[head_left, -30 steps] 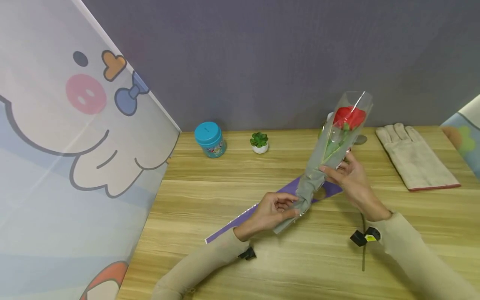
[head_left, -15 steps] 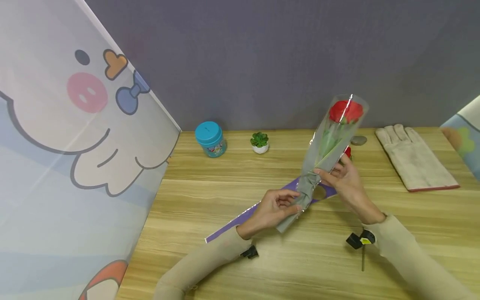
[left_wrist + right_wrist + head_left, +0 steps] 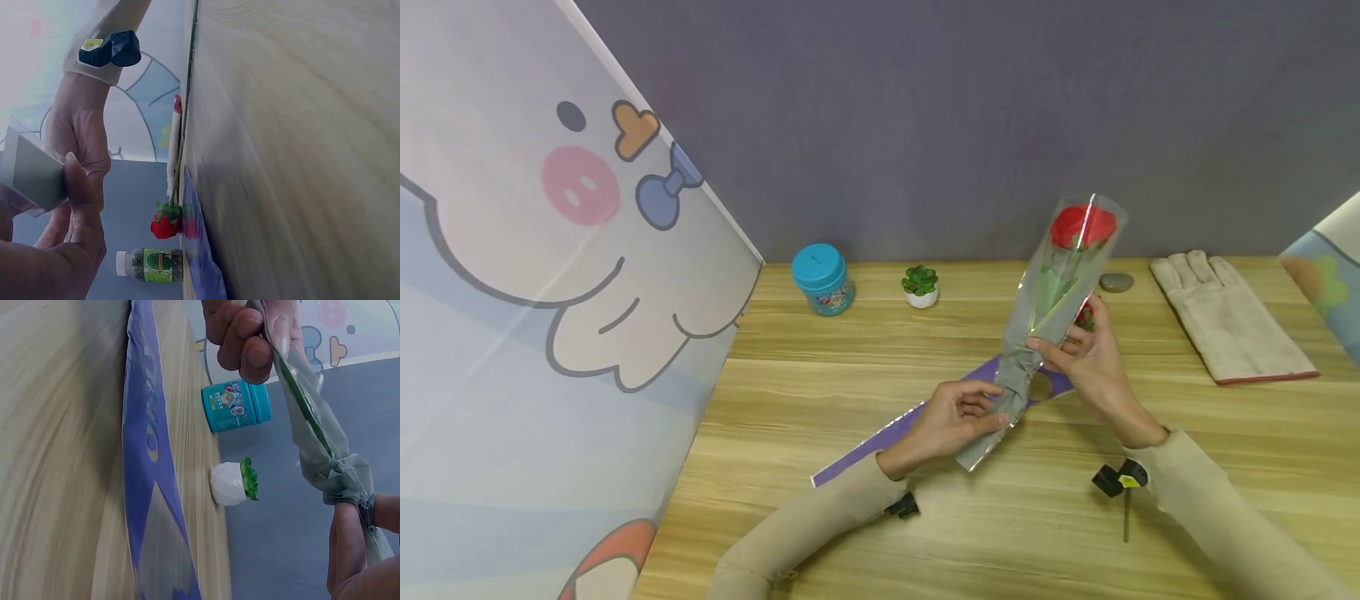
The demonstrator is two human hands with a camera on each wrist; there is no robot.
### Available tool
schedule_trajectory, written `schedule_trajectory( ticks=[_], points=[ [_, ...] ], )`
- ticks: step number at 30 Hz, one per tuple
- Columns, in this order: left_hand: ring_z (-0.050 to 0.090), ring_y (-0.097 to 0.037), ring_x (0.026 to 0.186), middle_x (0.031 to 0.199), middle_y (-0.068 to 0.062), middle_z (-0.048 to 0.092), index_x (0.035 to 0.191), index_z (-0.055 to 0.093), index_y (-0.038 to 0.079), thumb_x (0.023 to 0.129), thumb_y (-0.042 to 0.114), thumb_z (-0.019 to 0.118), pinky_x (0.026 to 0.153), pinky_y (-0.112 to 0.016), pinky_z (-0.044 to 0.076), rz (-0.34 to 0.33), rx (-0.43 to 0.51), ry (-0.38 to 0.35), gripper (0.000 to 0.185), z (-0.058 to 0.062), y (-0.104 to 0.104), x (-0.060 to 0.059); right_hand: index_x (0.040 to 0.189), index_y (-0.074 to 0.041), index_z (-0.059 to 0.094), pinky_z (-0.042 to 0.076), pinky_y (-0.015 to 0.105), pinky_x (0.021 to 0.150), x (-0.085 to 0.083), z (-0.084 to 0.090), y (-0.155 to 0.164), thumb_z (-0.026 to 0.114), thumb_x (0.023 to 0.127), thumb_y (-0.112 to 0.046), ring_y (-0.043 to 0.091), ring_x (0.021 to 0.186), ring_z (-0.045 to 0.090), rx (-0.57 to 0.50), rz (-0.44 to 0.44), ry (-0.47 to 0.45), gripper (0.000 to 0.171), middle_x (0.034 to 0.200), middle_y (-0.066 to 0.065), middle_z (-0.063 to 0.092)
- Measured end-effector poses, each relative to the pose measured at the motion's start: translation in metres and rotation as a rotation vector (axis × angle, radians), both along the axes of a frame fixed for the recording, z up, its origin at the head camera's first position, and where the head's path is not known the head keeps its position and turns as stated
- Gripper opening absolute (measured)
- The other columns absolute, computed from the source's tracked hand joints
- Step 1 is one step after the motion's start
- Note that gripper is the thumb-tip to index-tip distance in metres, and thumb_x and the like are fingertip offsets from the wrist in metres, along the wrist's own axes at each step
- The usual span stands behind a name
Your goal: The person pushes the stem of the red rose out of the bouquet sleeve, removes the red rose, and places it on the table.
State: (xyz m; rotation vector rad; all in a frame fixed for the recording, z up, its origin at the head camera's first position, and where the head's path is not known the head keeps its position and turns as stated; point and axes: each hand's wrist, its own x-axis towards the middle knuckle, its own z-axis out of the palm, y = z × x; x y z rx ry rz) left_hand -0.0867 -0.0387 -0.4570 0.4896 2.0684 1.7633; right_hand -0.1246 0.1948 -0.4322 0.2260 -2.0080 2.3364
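A red rose (image 3: 1081,227) in a clear and grey wrapping sleeve (image 3: 1018,371) is held up slantwise over the table in the head view. My left hand (image 3: 951,421) pinches the sleeve's lower end. Higher up, my right hand (image 3: 1097,367) pinches the bunched neck of the sleeve between thumb and fingers. The right wrist view shows the green stem (image 3: 306,406) through the wrap and the crumpled gather (image 3: 344,478) at the right fingertips. Beneath the hands lies a flat purple wrapping sleeve (image 3: 872,450). A second red rose (image 3: 165,222) lies on the table, partly hidden by the right hand and arm.
Along the back stand a blue lidded jar (image 3: 822,279) and a small potted succulent (image 3: 920,286). A grey stone (image 3: 1116,282) and a pale work glove (image 3: 1232,321) lie at the right. In the left wrist view, a white-capped bottle (image 3: 150,264) stands behind.
Both hands keep their grip. The wrapped rose's top and the right hand have shifted slightly left and down, showing more of the grey stone and the second rose's head.
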Motion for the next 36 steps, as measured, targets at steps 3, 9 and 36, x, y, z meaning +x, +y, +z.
schedule_trajectory(
  ticks=[3, 9, 36],
  points=[
    [0.065, 0.003, 0.078, 0.104, -0.024, 0.074, 0.125, 0.071, 0.0, 0.092, 0.007, 0.077, 0.072, -0.014, 0.055, 0.005, -0.003, 0.009, 0.034, -0.001, 0.001, 0.001, 0.165, -0.024, 0.012, 0.063, 0.024, 0.066, 0.0, 0.0, 0.0, 0.069, 0.092, 0.012, 0.005, 0.091, 0.077, 0.008, -0.003, 0.01, 0.099, 0.11, -0.012, 0.077],
    [0.065, 0.002, 0.081, 0.103, -0.021, 0.075, 0.127, 0.072, 0.003, 0.094, 0.01, 0.078, 0.075, -0.014, 0.056, 0.024, -0.025, 0.048, 0.034, -0.004, 0.003, 0.001, 0.164, -0.023, 0.013, 0.063, 0.023, 0.071, 0.002, 0.002, -0.001, 0.07, 0.092, 0.012, 0.006, 0.095, 0.076, 0.003, -0.003, 0.022, 0.098, 0.114, -0.011, 0.076],
    [0.065, 0.003, 0.084, 0.104, -0.014, 0.075, 0.126, 0.073, 0.004, 0.094, 0.011, 0.076, 0.08, -0.018, 0.058, 0.028, -0.036, 0.099, 0.032, -0.003, 0.007, -0.005, 0.16, -0.019, 0.024, 0.062, 0.02, 0.074, 0.012, -0.005, -0.005, 0.07, 0.093, 0.01, 0.003, 0.094, 0.076, 0.107, -0.009, 0.036, 0.086, 0.113, -0.017, 0.075]
  ],
)
